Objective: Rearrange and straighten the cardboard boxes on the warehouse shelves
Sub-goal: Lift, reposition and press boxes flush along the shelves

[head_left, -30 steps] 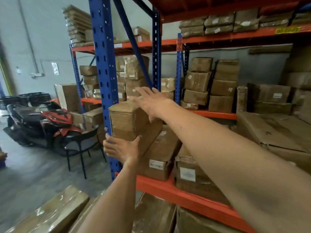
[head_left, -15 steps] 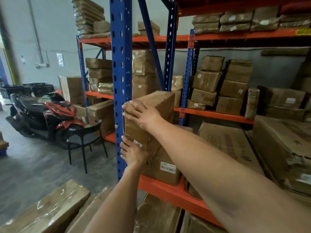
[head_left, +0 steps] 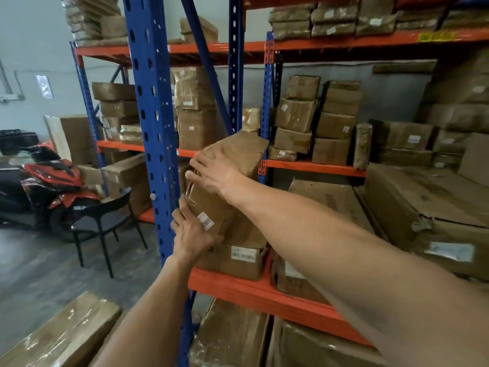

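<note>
Brown cardboard fills nearly everything ahead of me. I am holding one taped carton (head_left: 227,178) with both hands, just right of the blue upright (head_left: 150,144) at the near corner of the rack. My left hand (head_left: 191,234) cups its lower near corner, fingers curled up along the left face and thumb pressed under the front edge beside a small white barcode label (head_left: 205,221). My right hand (head_left: 211,172) lies over its upper near end, fingers spread and bent down over the left edge.

This carton is tilted. Its long axis runs from about seven o'clock, low and near me, up and away toward one o'clock, so the far end points at the back of the shelf and sits higher than the near end. Its underside leans on a second box (head_left: 239,250) that rests flat on the orange shelf beam (head_left: 264,292) and shows a white label on its front face. Whether the tilted carton's weight is on that box or in my hands, I cannot tell.

All the cartons are sealed, so their contents are hidden. At three o'clock a large flat box (head_left: 423,207) lies on the same shelf. At one o'clock, farther back, a stack of smaller boxes (head_left: 315,120) stands on another shelf level. At twelve o'clock, overhead, wrapped bundles (head_left: 333,19) line the top shelf.

At nine o'clock a red scooter (head_left: 50,181) stands on the grey floor with a black chair (head_left: 103,221) beside it.
</note>
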### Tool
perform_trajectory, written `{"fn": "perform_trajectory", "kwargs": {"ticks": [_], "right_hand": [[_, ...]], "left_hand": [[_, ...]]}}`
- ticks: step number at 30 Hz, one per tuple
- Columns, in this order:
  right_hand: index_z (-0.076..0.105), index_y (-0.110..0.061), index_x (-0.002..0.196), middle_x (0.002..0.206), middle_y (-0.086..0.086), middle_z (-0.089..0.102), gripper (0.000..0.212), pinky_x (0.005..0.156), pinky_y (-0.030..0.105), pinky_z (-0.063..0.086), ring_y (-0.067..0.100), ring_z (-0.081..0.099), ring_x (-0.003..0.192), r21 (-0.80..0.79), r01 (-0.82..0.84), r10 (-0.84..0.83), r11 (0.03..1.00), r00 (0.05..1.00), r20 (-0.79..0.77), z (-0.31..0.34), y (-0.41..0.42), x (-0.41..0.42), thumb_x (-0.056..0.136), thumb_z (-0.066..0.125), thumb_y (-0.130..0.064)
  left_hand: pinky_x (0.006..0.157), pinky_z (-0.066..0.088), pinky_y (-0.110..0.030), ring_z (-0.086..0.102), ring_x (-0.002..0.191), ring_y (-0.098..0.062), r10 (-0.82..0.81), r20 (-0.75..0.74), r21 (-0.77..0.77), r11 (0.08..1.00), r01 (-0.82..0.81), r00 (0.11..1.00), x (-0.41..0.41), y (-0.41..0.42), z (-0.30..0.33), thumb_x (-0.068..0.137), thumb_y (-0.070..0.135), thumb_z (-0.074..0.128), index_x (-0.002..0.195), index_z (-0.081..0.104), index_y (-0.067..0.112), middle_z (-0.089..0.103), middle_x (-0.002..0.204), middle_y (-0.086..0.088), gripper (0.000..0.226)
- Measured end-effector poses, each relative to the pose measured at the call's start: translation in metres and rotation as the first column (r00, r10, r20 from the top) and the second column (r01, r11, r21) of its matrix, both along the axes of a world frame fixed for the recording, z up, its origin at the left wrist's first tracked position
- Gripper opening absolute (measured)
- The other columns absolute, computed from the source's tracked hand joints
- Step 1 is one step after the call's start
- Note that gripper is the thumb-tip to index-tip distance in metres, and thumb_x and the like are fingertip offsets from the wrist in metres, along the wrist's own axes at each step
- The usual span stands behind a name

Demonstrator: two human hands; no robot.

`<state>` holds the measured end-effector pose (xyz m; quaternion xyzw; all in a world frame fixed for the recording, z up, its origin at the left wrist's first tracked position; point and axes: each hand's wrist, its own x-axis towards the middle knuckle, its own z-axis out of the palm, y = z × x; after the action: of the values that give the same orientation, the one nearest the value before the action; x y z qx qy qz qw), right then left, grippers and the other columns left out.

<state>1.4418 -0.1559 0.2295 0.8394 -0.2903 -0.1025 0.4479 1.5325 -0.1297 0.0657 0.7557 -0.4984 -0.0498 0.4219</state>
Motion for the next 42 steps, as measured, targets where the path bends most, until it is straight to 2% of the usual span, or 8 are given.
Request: {"fn": "perform_trajectory", "kwargs": {"ticks": [3,7,12,17,21,25,30,42], "right_hand": [[0.023,-0.012,0.153,0.157,0.020,0.021,0.075,0.108,0.063,0.032,0.037,0.019,0.144,-0.017,0.035,-0.031,0.999,0.985,0.168,0.011,-0.005,-0.052,0.091,0.065,-0.019],[0.022,-0.007,0.151,0.153,0.021,0.025,0.095,0.110,0.059,0.034,0.041,0.022,0.142,-0.009,0.163,-0.141,0.987,0.879,0.456,0.033,-0.005,-0.141,0.077,0.080,-0.018],[0.020,-0.008,0.145,0.147,0.022,0.027,0.117,0.105,0.061,0.035,0.042,0.025,0.135,-0.090,0.297,-0.198,0.950,0.805,0.560,0.039,0.011,-0.229,0.058,0.091,-0.041],[0.022,-0.007,0.140,0.141,0.021,0.030,0.122,0.103,0.057,0.041,0.041,0.030,0.129,0.016,0.441,-0.329,0.898,0.644,0.691,-0.004,0.032,-0.304,0.052,0.092,-0.054],[0.019,-0.009,0.140,0.142,0.021,0.026,0.123,0.105,0.056,0.040,0.040,0.029,0.130,0.161,0.419,-0.410,0.894,0.616,0.673,-0.063,0.033,-0.328,0.052,0.090,-0.057],[0.018,-0.011,0.138,0.134,0.018,0.023,0.120,0.104,0.061,0.037,0.039,0.026,0.123,0.165,0.410,-0.409,0.897,0.630,0.660,-0.107,0.031,-0.320,0.053,0.087,-0.059],[0.018,-0.011,0.136,0.132,0.018,0.024,0.118,0.104,0.057,0.039,0.039,0.029,0.122,0.155,0.378,-0.382,0.913,0.659,0.648,-0.105,0.031,-0.331,0.055,0.086,-0.064],[0.017,-0.014,0.142,0.149,0.026,0.018,0.106,0.119,0.057,0.022,0.048,0.016,0.143,0.254,0.366,-0.440,0.895,0.636,0.634,-0.107,0.035,-0.332,0.070,0.086,-0.052]], "left_hand": [[0.094,0.044,-0.065,0.033,0.130,-0.049,-0.031,0.256,-0.001,0.999,0.033,0.966,-0.011,-0.001,0.037,0.055,0.038,0.096,0.154,-0.001,0.019,0.028,0.143,-0.024,0.140],[0.083,0.051,-0.059,0.040,0.123,-0.046,-0.081,0.579,-0.065,0.987,0.145,0.811,-0.054,-0.013,0.103,0.054,0.037,0.095,0.149,0.014,0.019,0.037,0.136,-0.023,0.126],[0.086,0.055,-0.059,0.034,0.130,-0.049,-0.077,0.712,-0.113,0.968,0.223,0.697,-0.133,-0.017,0.140,0.066,0.035,0.090,0.149,0.012,0.018,0.032,0.142,-0.027,0.115],[0.091,0.053,-0.060,0.028,0.136,-0.052,-0.123,0.857,-0.015,0.965,0.263,0.501,-0.204,-0.011,0.138,0.078,0.031,0.082,0.155,0.002,0.019,0.025,0.149,-0.030,0.111],[0.098,0.049,-0.061,0.024,0.138,-0.054,-0.198,0.878,0.125,0.974,0.191,0.435,-0.229,-0.010,0.083,0.087,0.030,0.071,0.155,-0.008,0.017,0.019,0.152,-0.033,0.105],[0.104,0.045,-0.061,0.013,0.143,-0.054,-0.259,0.872,0.186,0.960,0.208,0.416,-0.215,-0.015,0.045,0.091,0.033,0.064,0.148,-0.018,0.019,0.011,0.156,-0.030,0.101],[0.094,0.055,-0.051,0.019,0.140,-0.048,-0.378,0.853,0.294,0.918,0.268,0.360,-0.209,-0.011,0.057,0.071,0.054,0.079,0.152,-0.011,0.024,0.014,0.152,-0.021,0.125],[0.100,0.053,-0.052,0.016,0.146,-0.045,-0.360,0.803,0.291,0.932,0.216,0.474,-0.220,-0.005,0.056,0.067,0.046,0.089,0.151,0.001,0.023,0.020,0.153,-0.017,0.124]]}}
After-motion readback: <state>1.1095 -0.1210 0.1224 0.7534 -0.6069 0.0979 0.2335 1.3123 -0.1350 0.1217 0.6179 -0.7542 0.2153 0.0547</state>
